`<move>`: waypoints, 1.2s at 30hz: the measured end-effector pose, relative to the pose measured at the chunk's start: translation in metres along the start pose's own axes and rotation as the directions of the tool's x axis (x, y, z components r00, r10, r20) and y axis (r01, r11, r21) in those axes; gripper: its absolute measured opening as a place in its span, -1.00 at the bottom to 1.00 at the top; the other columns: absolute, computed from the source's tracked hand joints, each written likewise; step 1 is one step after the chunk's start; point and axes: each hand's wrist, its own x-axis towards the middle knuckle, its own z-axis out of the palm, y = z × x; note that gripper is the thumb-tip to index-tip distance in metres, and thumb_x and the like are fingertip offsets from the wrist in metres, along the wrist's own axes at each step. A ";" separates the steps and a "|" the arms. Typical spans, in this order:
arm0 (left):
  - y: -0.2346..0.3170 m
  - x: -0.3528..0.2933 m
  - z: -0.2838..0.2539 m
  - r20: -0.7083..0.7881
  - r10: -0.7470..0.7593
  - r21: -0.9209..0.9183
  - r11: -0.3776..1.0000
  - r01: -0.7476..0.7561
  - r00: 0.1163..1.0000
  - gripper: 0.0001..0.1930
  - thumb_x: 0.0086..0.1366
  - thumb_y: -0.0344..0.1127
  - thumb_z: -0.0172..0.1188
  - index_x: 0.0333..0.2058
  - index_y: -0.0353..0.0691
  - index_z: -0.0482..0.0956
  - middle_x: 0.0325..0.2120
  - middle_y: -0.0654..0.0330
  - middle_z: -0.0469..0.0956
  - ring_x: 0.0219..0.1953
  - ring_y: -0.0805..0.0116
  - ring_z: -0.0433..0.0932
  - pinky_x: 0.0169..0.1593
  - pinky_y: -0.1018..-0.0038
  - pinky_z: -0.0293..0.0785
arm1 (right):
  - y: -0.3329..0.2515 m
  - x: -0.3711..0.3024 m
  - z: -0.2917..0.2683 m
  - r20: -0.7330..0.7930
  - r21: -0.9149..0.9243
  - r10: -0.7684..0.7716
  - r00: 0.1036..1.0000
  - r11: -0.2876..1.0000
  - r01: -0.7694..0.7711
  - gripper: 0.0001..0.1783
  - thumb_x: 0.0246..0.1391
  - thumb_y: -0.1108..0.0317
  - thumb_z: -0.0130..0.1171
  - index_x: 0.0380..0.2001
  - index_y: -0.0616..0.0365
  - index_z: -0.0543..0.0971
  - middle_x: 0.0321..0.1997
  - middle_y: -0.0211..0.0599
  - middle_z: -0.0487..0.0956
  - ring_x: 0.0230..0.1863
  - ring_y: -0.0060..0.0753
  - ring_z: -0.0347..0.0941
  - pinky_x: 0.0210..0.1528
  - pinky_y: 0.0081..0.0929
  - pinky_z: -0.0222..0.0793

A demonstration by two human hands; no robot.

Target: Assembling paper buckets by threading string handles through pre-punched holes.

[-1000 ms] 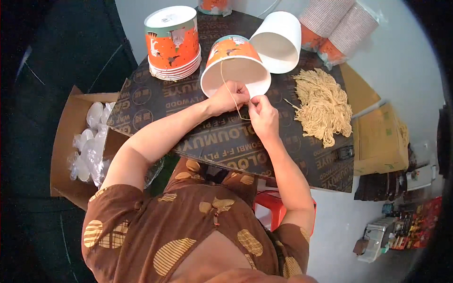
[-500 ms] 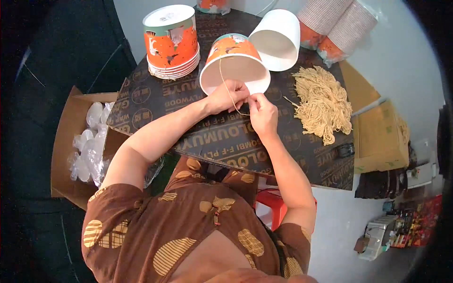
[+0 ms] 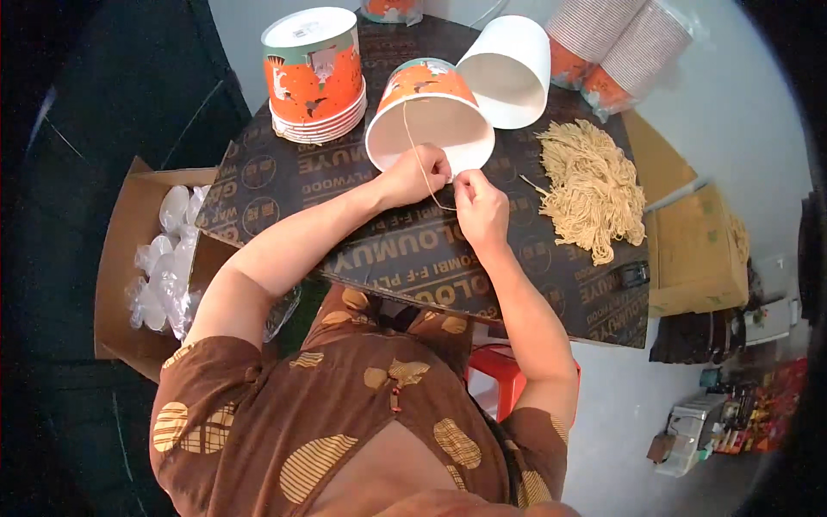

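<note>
An orange paper bucket with a white inside [image 3: 429,129] lies on its side, its mouth facing me. A thin tan string [image 3: 408,131] hangs from the upper part of its rim, crosses over my left hand and loops round to the right one. My left hand [image 3: 415,178] is closed at the lower rim, fingertips pinched on something hidden by the fingers. Just right of it, my right hand [image 3: 481,207] pinches the string close to the same rim. The fingertips of both hands nearly meet, and the string's end between them is too small to make out.
A stack of upside-down orange buckets [image 3: 314,77] stands at the left, a white bucket [image 3: 506,73] lies behind. Tan strings lie heaped [image 3: 590,189] at the right. Wrapped bucket stacks [image 3: 642,60] lean at the back. An open carton [image 3: 121,258] with clear plastic lids flanks the table [image 3: 379,250].
My fingertips have drawn slightly apart at the bucket's rim, and my left fingers are curled in a little more. The bucket and string stay almost where they were.
</note>
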 end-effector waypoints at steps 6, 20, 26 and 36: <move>0.002 -0.001 0.003 0.012 0.022 -0.011 1.000 -0.021 1.000 -0.95 0.04 -0.51 0.18 -0.55 -0.36 0.51 -0.62 0.17 0.49 -0.52 0.44 0.47 -0.43 0.45 0.40 | 0.003 -0.001 0.003 -0.018 -0.083 -0.041 0.999 0.996 0.040 -0.91 0.05 0.40 0.12 -0.36 0.10 0.43 -0.49 -0.07 0.56 -0.44 0.08 0.51 -0.43 -0.08 0.37; 0.008 -0.001 -0.001 0.048 0.029 -0.026 0.999 -0.028 0.998 -0.94 0.03 -0.53 0.17 -0.57 -0.38 0.52 -0.64 0.13 0.48 -0.52 0.39 0.46 -0.43 0.42 0.39 | 0.000 -0.002 0.002 -0.056 -0.132 -0.137 0.989 0.983 0.129 -0.88 0.04 0.42 0.11 -0.31 0.07 0.43 -0.50 -0.11 0.57 -0.45 0.06 0.53 -0.47 -0.09 0.38; 0.005 -0.002 0.000 0.031 0.043 -0.047 0.998 -0.042 0.999 -0.94 0.05 -0.52 0.19 -0.56 -0.38 0.53 -0.65 0.14 0.48 -0.52 0.40 0.47 -0.42 0.43 0.39 | 0.001 -0.002 0.001 -0.057 -0.185 -0.196 0.979 0.966 0.183 -0.90 0.02 0.42 0.13 -0.35 0.08 0.47 -0.50 -0.14 0.57 -0.47 -0.02 0.53 -0.50 -0.16 0.39; 0.008 -0.002 -0.003 0.072 -0.052 -0.084 0.995 0.058 0.996 -0.93 0.07 -0.50 0.18 -0.55 -0.37 0.54 -0.64 0.18 0.51 -0.54 0.48 0.46 -0.48 0.46 0.37 | 0.004 -0.001 0.003 -0.094 -0.164 -0.292 0.952 0.948 0.274 -0.91 -0.04 0.47 0.15 -0.40 0.13 0.48 -0.51 -0.13 0.54 -0.50 0.00 0.51 -0.52 -0.17 0.38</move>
